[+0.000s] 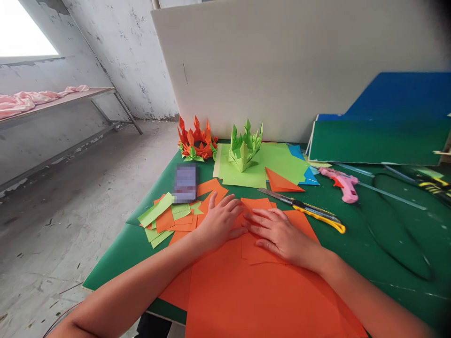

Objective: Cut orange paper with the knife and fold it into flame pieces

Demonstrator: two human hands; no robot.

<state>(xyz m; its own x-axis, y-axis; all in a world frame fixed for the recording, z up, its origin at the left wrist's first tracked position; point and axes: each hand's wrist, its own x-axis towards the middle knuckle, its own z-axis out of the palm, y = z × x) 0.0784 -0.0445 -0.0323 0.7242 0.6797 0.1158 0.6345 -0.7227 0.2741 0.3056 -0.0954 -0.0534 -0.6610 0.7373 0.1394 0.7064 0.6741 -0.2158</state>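
Observation:
My left hand (220, 221) rests on the orange paper with its fingers stretched out and the thumb side toward the middle. Beside it, fingertips nearly meeting, my right hand (280, 233) lies flat over smaller orange paper pieces (259, 256). Under both forearms spread large orange sheets (260, 300), reaching to the near edge. Just past my right hand is a yellow-handled utility knife (313, 213) with its blade out. A folded orange paper triangle (283, 181) sits beyond the knife.
Left of my hands lie green and orange paper scraps (164, 218) and a phone (185, 183). At the back stand an orange paper crown (197, 141) and a green one (245, 149), the latter on green sheets (282, 157). A pink glue gun (341, 182) with a cord lies right.

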